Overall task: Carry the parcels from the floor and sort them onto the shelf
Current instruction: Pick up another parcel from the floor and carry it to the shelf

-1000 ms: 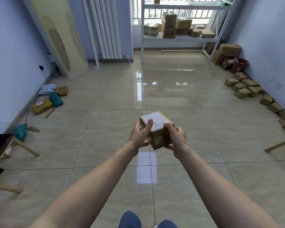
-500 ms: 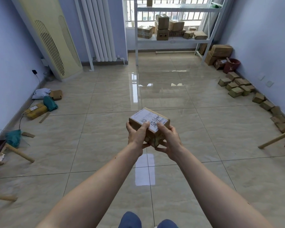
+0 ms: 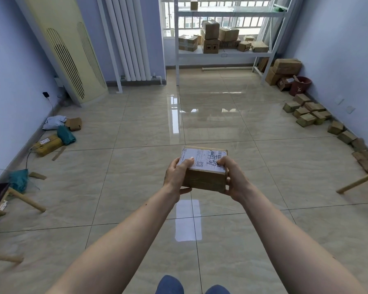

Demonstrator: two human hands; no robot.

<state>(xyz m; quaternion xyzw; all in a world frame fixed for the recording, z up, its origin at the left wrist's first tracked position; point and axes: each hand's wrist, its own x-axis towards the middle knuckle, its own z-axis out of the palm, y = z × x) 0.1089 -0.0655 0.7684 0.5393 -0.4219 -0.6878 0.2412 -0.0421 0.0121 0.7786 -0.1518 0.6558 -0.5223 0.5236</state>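
A small brown cardboard parcel point(image 3: 204, 179) with a white printed label on top is held in front of me at mid-frame. My left hand point(image 3: 176, 177) grips its left side, thumb on the label. My right hand point(image 3: 234, 179) grips its right side, thumb also on top. The white metal shelf point(image 3: 223, 52) stands against the far window, with several cardboard boxes point(image 3: 210, 37) on its middle level and one small box point(image 3: 193, 5) on the top level.
Small parcels point(image 3: 306, 113) line the right wall, beside larger boxes point(image 3: 285, 68) and a red bucket point(image 3: 300, 85). Soft bags and a yellow parcel point(image 3: 48, 144) lie along the left wall. A cream standing air conditioner point(image 3: 72, 52) and a white radiator point(image 3: 128, 39) stand at far left. Wooden furniture legs point(image 3: 28, 200) jut in from both sides.
The parcel has been turned in my hands so its label lies flatter and squarer to me. The shelf has come closer and the view has shifted slightly.
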